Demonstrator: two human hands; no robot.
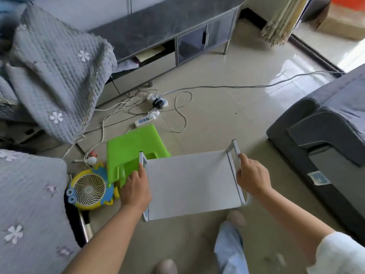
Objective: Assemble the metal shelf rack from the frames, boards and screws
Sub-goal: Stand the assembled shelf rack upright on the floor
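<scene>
1. Over the tiled floor [207,119], just right of a green stool [130,153], the shelf rack [191,184] hides its own lower parts; no screws can be made out.
2. Its white board faces up, long axis running left to right.
3. The left hand [136,188] wraps the left frame; the right hand [252,175] pinches the right frame.

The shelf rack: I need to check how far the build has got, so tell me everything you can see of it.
The shelf rack is pale grey, metal by its look: one flat board between two upright end frames with black-capped tops. It is upright over the tiled floor, beside the green stool. The left hand grips the left frame; the right hand grips the right frame. Whether its feet touch the floor, and any screws, cannot be seen.
</scene>
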